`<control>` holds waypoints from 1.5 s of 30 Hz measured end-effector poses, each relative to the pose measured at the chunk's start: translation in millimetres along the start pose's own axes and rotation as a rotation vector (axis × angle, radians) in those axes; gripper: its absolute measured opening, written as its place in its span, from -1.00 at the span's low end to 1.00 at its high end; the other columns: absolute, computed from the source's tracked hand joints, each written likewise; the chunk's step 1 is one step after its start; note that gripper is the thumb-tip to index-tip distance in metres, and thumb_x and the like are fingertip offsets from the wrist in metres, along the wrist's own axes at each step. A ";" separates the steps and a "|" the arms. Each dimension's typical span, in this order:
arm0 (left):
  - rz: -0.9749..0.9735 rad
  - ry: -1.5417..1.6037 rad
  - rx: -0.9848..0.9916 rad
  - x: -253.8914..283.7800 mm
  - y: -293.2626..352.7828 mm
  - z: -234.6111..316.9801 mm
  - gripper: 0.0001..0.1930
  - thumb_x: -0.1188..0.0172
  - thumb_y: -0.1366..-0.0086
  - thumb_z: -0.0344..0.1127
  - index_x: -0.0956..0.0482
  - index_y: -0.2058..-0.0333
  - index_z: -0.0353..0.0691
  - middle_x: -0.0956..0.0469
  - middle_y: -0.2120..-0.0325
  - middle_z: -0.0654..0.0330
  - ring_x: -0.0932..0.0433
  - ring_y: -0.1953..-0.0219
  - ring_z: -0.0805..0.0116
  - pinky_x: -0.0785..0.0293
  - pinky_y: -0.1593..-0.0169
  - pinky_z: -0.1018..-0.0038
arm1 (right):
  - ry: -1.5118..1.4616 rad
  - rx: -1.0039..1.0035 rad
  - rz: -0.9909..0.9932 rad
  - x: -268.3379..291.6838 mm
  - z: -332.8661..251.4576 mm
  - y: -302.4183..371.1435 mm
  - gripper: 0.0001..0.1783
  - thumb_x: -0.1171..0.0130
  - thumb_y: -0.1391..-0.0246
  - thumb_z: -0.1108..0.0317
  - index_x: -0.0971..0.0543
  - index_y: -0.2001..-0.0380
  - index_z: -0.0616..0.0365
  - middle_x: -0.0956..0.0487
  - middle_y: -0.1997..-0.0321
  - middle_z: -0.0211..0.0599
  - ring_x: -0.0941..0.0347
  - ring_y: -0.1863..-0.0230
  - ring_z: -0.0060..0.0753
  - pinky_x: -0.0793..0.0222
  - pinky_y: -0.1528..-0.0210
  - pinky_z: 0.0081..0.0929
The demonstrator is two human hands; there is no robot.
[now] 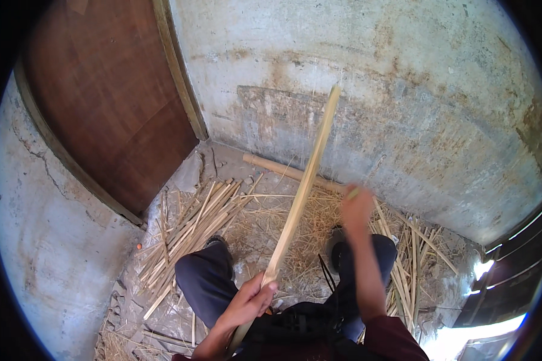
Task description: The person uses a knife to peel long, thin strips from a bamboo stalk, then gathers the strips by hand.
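Observation:
My left hand (250, 302) is closed round the lower end of a long pale bamboo strip (304, 190). The strip slants up and away from my lap, its far tip in front of the stained wall. To the right of the strip, apart from it, my right hand (356, 207) is raised over my right knee. Motion blurs that hand, but its fingers look curled. A small yellow-green bit shows at its top, too smeared to name.
Split bamboo sticks (190, 225) lie heaped left of my legs; another pile (412, 259) is at the right. Shavings (271, 225) litter the floor between my feet. A bamboo pole (277, 165) lies along the wall (367, 120). A brown door (111, 96) stands at the left.

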State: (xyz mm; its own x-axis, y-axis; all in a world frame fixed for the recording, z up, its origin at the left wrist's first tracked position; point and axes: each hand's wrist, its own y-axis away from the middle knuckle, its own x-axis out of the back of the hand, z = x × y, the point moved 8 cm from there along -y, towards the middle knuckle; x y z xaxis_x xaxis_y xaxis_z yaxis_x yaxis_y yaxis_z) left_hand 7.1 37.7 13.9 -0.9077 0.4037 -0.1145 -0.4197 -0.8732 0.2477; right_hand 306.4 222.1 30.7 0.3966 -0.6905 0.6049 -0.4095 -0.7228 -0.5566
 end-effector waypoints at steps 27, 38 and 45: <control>0.430 -0.628 -0.415 -6.4 -17.1 48.4 -0.77 -0.21 -0.52 -0.34 -0.52 0.05 -0.43 -0.54 0.61 -0.11 -0.56 0.61 -0.06 -0.39 0.48 0.10 | -0.054 0.680 -0.614 24.9 -135.0 111.8 -0.85 -0.34 0.07 0.27 -0.61 0.40 0.02 -0.63 0.50 -0.33 -0.65 0.48 -0.03 -0.48 0.47 -0.03; 0.407 -0.573 -0.241 -0.8 -11.8 31.4 -0.82 -0.12 -0.57 -0.33 -0.48 0.11 -0.38 -0.48 0.67 0.09 -0.52 0.66 0.29 -0.33 0.54 0.30 | -0.091 0.487 0.193 70.0 -53.5 2.3 -0.94 -0.26 -0.10 0.40 -0.69 0.41 0.03 -0.66 0.51 -0.12 -0.59 0.51 0.09 -0.43 0.41 -0.01; 0.245 -0.369 -0.207 1.4 -27.3 34.9 -0.68 0.05 -0.66 -0.23 -0.59 -0.16 -0.23 -0.42 0.53 0.17 -0.41 0.50 0.34 -0.39 0.32 0.33 | -0.179 0.509 -0.498 49.3 -103.3 69.2 -0.93 -0.27 -0.03 0.35 -0.65 0.40 0.08 -0.66 0.50 -0.19 -0.62 0.49 0.05 -0.49 0.40 -0.05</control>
State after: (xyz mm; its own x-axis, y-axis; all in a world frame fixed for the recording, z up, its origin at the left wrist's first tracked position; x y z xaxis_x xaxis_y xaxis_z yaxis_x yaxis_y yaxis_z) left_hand 17.3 71.6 40.6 -0.9349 0.2166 0.2813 -0.2187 -0.9755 0.0242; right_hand 212.7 140.8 80.8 0.5824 -0.2391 0.7769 0.2695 -0.8449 -0.4620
